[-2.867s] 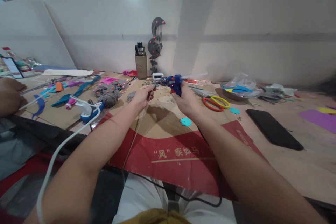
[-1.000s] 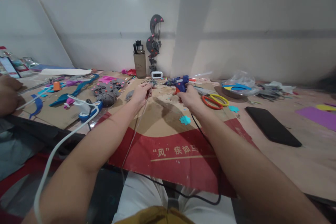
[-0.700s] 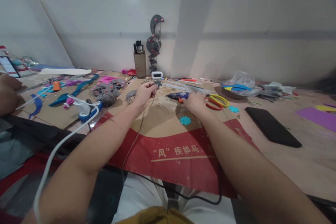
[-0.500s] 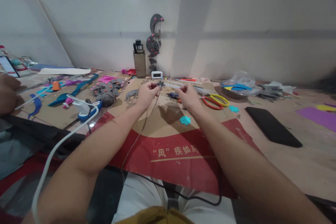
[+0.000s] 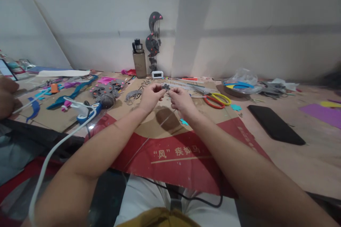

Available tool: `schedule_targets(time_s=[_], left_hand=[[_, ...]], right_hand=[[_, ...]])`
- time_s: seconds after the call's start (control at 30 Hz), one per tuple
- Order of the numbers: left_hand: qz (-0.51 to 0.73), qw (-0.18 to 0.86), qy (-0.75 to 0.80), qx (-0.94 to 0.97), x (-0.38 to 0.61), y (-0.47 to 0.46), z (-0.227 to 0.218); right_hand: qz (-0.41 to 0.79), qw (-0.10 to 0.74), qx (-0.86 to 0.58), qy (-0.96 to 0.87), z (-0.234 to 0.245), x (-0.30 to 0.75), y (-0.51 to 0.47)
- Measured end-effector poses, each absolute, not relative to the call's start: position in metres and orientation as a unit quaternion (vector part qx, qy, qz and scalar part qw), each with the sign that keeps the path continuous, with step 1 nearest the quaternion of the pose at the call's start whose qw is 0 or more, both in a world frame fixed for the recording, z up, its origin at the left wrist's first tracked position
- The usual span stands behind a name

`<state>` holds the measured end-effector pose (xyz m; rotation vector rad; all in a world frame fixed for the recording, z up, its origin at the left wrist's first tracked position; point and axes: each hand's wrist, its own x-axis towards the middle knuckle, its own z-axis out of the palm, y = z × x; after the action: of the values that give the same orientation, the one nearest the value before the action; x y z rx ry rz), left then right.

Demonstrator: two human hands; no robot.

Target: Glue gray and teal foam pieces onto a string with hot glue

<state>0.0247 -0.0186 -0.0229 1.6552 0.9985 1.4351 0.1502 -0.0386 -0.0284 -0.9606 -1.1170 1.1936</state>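
Above the cardboard sheet, my left hand and my right hand meet, both pinched on a small grey flower-shaped piece. A thin string hangs from the left hand down toward my lap. The blue glue gun is hidden behind my right hand; only its black cord shows near my lap. A teal flower cutout peeks out under my right wrist.
Red and yellow scissors, a black phone, a brown bottle and a grey moon hanging lie around. A second glue gun with white cord sits left. Another person's hand is at far left.
My right hand laid the blue glue gun down on the cardboard, let go of it, then came left to join the left hand on the small grey piece.
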Motion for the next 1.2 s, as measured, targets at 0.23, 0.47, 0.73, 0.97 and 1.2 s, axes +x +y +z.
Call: schedule_targets(time_s=[0.23,0.47,0.73,0.97,1.2], left_hand=[[0.555,0.430,0.371,0.608,0.029,-0.021,-0.023],[0.549,0.458,0.357,0.601,0.029,-0.022,-0.023],[0.541,0.420,0.357,0.635,0.028,-0.023,-0.022],[0.541,0.407,0.357,0.644,0.029,-0.024,-0.021],[0.537,0.396,0.345,0.660,0.028,-0.023,-0.023]], right_hand=[[0.305,0.598,-0.478,-0.566,-0.039,0.160,-0.021],[0.257,0.596,-0.489,-0.583,-0.038,0.163,-0.023],[0.179,0.560,-0.494,-0.640,-0.029,0.163,-0.034],[0.206,0.557,-0.484,-0.642,-0.027,0.163,-0.035],[0.224,0.556,-0.476,-0.643,-0.028,0.163,-0.034]])
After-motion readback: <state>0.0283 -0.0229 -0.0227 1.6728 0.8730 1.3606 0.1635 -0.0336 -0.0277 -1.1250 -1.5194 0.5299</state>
